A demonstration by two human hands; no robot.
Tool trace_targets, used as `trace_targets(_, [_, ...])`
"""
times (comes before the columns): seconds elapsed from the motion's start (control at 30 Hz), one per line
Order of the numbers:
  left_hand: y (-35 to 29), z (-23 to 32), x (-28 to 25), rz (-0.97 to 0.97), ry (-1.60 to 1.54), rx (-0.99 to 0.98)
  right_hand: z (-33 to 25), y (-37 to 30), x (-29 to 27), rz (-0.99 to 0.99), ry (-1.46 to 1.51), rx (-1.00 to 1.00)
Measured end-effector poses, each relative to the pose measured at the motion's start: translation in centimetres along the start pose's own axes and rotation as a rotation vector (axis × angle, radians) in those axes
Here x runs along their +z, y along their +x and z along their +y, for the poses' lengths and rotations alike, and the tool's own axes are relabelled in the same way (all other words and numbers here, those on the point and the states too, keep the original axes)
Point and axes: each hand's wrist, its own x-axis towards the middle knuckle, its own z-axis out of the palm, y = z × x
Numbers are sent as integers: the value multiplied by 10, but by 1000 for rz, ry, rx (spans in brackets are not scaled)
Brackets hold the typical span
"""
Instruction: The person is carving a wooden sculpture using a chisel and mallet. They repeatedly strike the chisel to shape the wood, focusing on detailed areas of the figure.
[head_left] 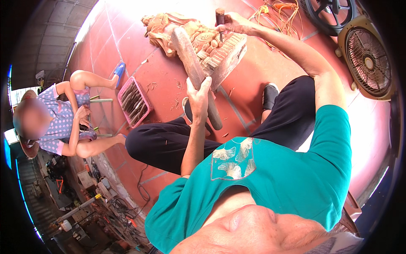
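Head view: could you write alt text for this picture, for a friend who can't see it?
A person's right hand holds a brown-handled chisel at an ornate light-brown wood carving, while the left hand grips a long grey-brown wooden club. On the red tiled floor sits a pink plastic basket; at left, another person sits in polka dots.

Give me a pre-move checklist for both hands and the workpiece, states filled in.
1. Right hand gripping the chisel: ok.
2. Left hand gripping the wooden club: ok.
3. Chisel tip seated in the carving: cannot tell; the blade meets it in view, but depth is unclear.
4. Carving firmly supported: cannot tell; its underside is hidden.
5. Floor free of wood chips: not ok, several scattered.
6. Seated person away from the carving: ok.
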Motion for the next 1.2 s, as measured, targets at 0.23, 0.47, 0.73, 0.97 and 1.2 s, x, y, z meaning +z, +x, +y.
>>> trace_targets(0.23, [0,1,3,-21,40,4,8,6,31,-277,-20,-105])
trace_targets(0.47, [0,-3,0,-32,36,-56,-6,-3,40,-189,-382,-253])
trace_targets(0.73, [2,-14,0,-46,-165,-136,-38,-20,60,-316,-674,-408])
trace_targets(0.97, [14,-25,-17,137,-285,-189,-48,-46,102,-474,-790,-671])
trace_targets(1.2, [18,-23,-14,4,-296,-242,-63,-42,99,-559,-1025,-798])
